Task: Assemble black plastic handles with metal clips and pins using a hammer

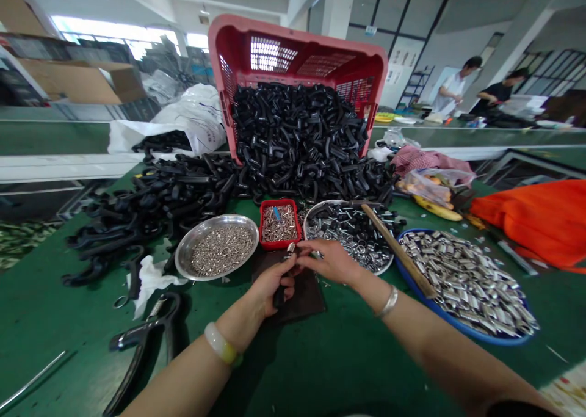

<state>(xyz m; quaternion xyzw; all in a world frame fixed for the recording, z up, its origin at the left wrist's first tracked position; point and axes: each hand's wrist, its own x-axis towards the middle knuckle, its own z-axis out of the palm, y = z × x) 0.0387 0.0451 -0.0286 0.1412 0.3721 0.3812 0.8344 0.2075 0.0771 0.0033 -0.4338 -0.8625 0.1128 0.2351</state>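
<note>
My left hand (274, 282) is closed around a black plastic part (278, 297), whose lower end sticks out below the fingers. A small shiny metal piece (291, 247) shows at the top of that grip. My right hand (329, 261) reaches in from the right, its fingertips pinched together beside the metal piece; what they hold is hidden. Under both hands lies a dark flat plate (302, 304). Just beyond them stands a red tray (278, 244) of small metal pins. Left of it is a metal bowl (183, 264) of tiny metal parts.
A tipped red crate (379, 57) spills black parts (297, 142) across the back. At right, a wooden stick (398, 252) rests across a white bowl (307, 224) of mixed hardware and a blue basin (439, 319) of metal sleeves. A black clamp-like assembly (169, 325) lies front left.
</note>
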